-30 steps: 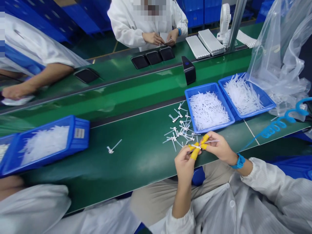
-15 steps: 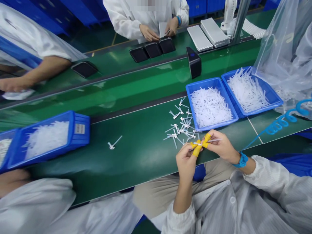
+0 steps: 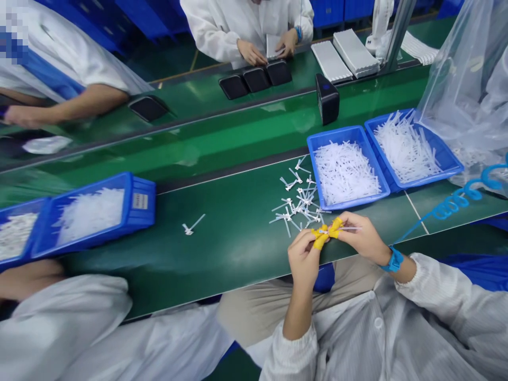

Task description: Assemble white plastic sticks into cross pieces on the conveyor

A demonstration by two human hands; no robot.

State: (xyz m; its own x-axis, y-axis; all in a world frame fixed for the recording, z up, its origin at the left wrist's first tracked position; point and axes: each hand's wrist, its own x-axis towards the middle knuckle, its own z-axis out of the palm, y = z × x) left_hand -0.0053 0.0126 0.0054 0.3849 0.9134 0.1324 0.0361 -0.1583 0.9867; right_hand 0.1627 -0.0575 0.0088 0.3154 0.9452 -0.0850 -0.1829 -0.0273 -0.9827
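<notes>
My left hand [image 3: 307,251] and my right hand [image 3: 355,233] meet at the front edge of the green table [image 3: 238,238]. Yellow covers wrap the fingertips of both. Pinched between them is a small white piece [image 3: 324,232]; a thin translucent strip [image 3: 351,228] runs from it along my right fingers. Just beyond my hands lies a loose pile of white pieces with strips [image 3: 296,209]. Behind them stands a blue tray of white strips [image 3: 347,200], and a second blue tray [image 3: 423,182] adjoins it on the right. One similar piece [image 3: 188,229] lies apart on the left.
Blue bins [image 3: 143,203] of white parts stand at the left, near a co-worker's sleeve [image 3: 79,307]. Across the table are two people, black cases [image 3: 256,79], white stacks [image 3: 356,53] and a black device [image 3: 327,100]. A coiled blue cord [image 3: 452,203] hangs at the right.
The view has shifted slightly, so the table items appear further right. My fingertips have drawn a little closer around the small piece. The person at far left has moved a hand.
</notes>
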